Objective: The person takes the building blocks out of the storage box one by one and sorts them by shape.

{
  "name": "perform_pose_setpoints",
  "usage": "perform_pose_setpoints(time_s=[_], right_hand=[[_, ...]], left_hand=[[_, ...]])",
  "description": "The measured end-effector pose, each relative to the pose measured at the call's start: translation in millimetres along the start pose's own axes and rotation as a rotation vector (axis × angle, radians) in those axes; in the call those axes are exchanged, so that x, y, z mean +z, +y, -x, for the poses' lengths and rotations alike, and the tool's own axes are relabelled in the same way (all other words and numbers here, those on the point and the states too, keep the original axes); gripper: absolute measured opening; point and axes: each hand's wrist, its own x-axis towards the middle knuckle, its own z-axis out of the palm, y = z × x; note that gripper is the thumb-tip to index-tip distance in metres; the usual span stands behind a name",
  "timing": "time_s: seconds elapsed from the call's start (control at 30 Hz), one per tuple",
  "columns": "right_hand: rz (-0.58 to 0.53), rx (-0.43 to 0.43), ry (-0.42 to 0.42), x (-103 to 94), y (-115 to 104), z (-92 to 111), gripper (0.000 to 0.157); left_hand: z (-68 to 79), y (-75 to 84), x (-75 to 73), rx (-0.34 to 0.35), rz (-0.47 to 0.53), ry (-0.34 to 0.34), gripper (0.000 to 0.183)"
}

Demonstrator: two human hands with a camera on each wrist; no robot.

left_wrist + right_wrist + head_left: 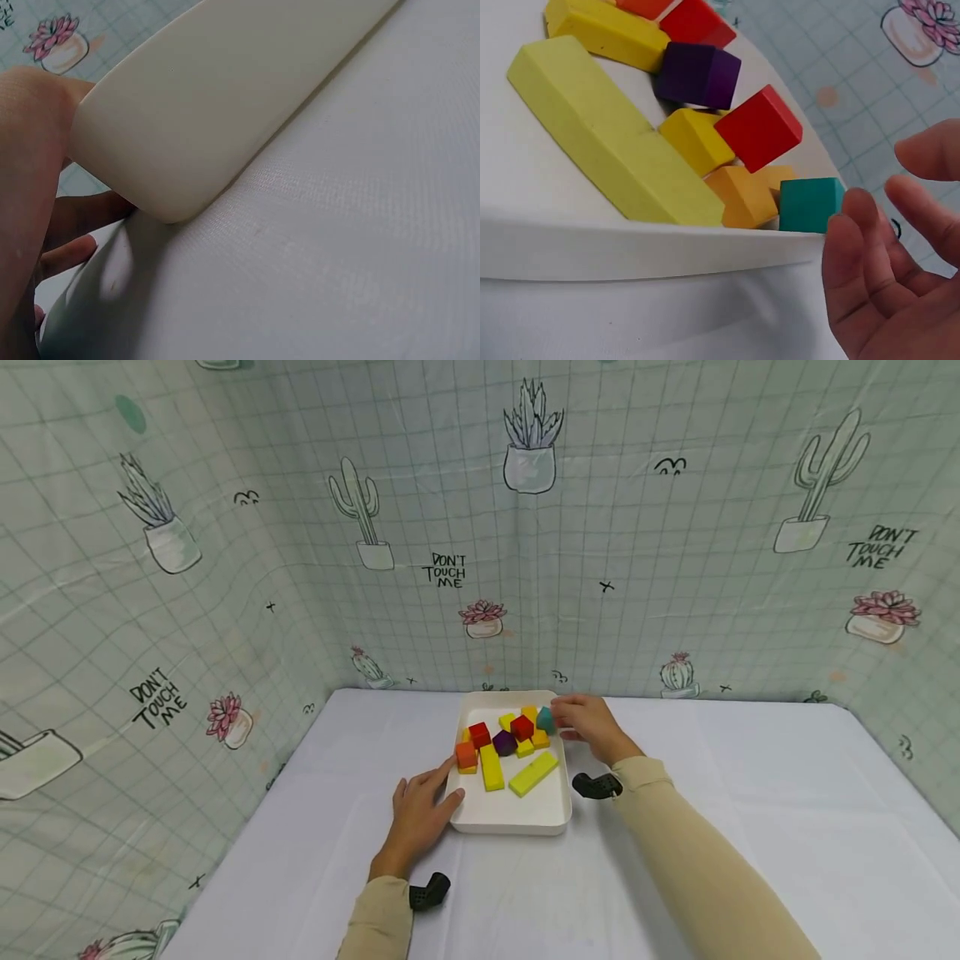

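Observation:
A white tray (510,818) holds several coloured blocks. My left hand (418,817) grips its left edge, thumb over the rim and other fingers outside; the left wrist view shows the tray's corner (150,142) against the hand. An orange cube (467,754) lies near the left index finger. At the far right corner my right hand (588,724) is beside a teal block (810,204), fingers loosely bent and spread, fingertips right at the block and rim. Nearby are a red block (759,127), a dark purple block (697,75) and a long yellow-green block (615,135).
The tray stands on a white-covered table (750,793). A grid-patterned cloth (600,543) with cactus drawings hangs behind and to the left. Another red block (479,734) and a long yellow block (492,767) lie in the tray's left part.

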Motion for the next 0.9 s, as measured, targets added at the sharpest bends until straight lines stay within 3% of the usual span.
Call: perform_pose_setpoints(time_s=[0.47,0.9], right_hand=[[0.030,-0.002,0.055,7.5,-4.7,-10.4,0.041],[0.198,0.001,-0.019,3.3,-11.3,-16.0,0.047]], left_hand=[[-1.6,-0.5,2.6,-0.003,0.003,0.025,0.058],[0.3,-0.1,2.2,-0.003,0.011,0.010,0.057]])
